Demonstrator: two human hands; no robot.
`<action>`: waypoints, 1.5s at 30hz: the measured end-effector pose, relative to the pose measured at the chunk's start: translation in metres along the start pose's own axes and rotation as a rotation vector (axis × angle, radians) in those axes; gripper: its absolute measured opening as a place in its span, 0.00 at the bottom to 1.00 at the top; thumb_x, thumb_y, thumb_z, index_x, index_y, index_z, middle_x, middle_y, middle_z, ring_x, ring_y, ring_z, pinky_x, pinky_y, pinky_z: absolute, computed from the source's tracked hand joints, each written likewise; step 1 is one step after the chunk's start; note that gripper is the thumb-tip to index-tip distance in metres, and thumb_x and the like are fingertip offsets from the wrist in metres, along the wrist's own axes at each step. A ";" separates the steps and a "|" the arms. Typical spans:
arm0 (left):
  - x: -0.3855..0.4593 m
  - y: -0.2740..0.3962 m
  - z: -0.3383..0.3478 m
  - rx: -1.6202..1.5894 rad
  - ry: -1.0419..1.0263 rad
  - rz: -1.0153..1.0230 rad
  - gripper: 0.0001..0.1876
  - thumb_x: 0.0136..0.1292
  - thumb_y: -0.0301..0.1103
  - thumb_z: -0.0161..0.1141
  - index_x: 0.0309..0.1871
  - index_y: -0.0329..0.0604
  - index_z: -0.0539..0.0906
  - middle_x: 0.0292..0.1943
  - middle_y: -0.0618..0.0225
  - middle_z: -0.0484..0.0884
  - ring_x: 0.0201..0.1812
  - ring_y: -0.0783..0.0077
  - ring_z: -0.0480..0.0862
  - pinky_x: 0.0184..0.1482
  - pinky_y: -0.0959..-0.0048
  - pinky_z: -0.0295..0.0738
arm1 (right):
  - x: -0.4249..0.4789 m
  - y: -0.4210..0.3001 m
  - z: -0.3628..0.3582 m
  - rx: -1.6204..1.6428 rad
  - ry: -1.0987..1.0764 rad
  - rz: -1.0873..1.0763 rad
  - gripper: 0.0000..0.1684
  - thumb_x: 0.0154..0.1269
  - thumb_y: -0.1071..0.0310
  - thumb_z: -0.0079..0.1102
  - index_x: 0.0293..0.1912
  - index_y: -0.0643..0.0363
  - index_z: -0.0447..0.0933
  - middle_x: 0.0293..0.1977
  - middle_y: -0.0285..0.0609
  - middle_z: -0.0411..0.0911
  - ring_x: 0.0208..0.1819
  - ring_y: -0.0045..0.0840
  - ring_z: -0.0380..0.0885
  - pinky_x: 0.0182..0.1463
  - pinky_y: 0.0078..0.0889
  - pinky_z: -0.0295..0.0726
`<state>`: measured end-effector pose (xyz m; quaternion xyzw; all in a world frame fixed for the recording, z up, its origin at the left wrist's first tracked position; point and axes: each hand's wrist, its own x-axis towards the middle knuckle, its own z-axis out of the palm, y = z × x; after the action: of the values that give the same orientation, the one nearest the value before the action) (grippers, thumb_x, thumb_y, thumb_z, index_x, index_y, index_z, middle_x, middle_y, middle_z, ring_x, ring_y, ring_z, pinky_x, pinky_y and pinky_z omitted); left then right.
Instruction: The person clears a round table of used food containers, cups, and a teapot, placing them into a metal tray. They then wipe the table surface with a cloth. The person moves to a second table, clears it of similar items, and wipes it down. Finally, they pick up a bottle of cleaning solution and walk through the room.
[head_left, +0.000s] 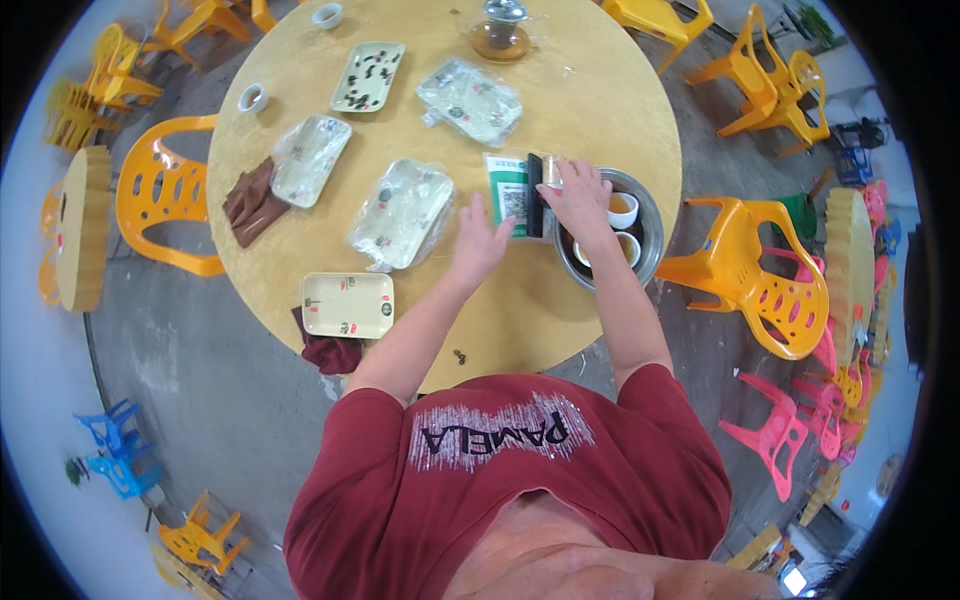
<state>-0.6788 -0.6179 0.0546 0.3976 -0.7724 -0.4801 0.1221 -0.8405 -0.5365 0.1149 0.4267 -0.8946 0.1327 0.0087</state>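
Observation:
My left hand (481, 238) hovers over the round yellow table (517, 315), fingers spread and nothing in them. Its nearest neighbours are a plastic-wrapped tray (401, 214) and a green-and-white card (498, 169) with a printed code. Over the left rim of a metal basin (651, 262) reaches my right hand (581, 199). Its fingertips are close to a small clear container (551, 171) and a dark phone-like object (535, 196); whether they grip either is unclear. Inside the basin sit white cups, one (624, 217) partly behind the hand, another (628, 251) lower down.
A tray with dark pieces (369, 75), two more wrapped trays (471, 101) (311, 161) and a bare tray (349, 300) lie on the table. Dark red cloth (330, 354), a brown packet (255, 202), small cups (253, 98) and a glass pot (501, 37) are there too. Yellow chairs (742, 262) surround it.

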 end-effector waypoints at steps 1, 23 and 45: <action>-0.002 -0.002 -0.005 -0.016 0.029 -0.006 0.35 0.60 0.41 0.59 0.66 0.34 0.59 0.55 0.44 0.67 0.54 0.46 0.71 0.56 0.57 0.68 | -0.004 -0.003 0.000 0.009 0.029 -0.017 0.26 0.56 0.53 0.64 0.51 0.56 0.73 0.51 0.44 0.73 0.54 0.38 0.70 0.52 0.47 0.68; 0.036 -0.227 -0.281 -0.162 0.378 -0.271 0.15 0.65 0.36 0.55 0.48 0.35 0.79 0.34 0.58 0.82 0.33 0.68 0.82 0.36 0.69 0.77 | -0.006 -0.196 0.097 1.064 -0.705 0.487 0.17 0.65 0.57 0.57 0.33 0.64 0.76 0.22 0.41 0.78 0.21 0.20 0.78 0.24 0.22 0.77; 0.031 -0.287 -0.316 -0.143 0.466 0.114 0.06 0.63 0.30 0.59 0.39 0.38 0.81 0.29 0.64 0.80 0.28 0.74 0.79 0.32 0.74 0.75 | 0.131 -0.213 0.078 1.380 -0.079 0.690 0.08 0.58 0.78 0.47 0.39 0.67 0.65 0.30 0.57 0.79 0.24 0.36 0.82 0.24 0.30 0.81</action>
<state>-0.3760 -0.9081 -0.0313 0.4436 -0.7088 -0.4212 0.3514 -0.7526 -0.7831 0.1060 0.0372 -0.6914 0.6401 -0.3331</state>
